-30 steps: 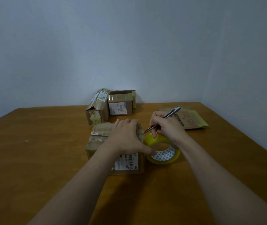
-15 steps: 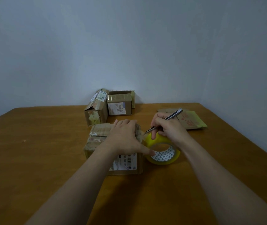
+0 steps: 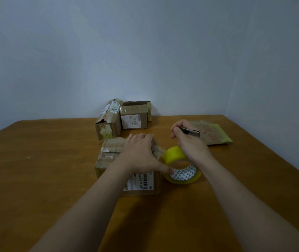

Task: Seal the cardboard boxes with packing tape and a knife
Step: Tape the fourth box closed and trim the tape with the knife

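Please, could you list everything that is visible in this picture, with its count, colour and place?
near box: one, brown with white label, middle of the table
left back box: one, brown, torn, near the wall
right back box: one, brown with white label, beside the left back box
tape roll: one, yellow, just right of the near box
knife: one, silver-grey, above the tape roll
flat packet: one, brown and green, far right of the table
table: one, brown wood
wall: grey-blue, behind the table
left hand: rests on the near box, thumb at the tape roll
right hand: grips the knife
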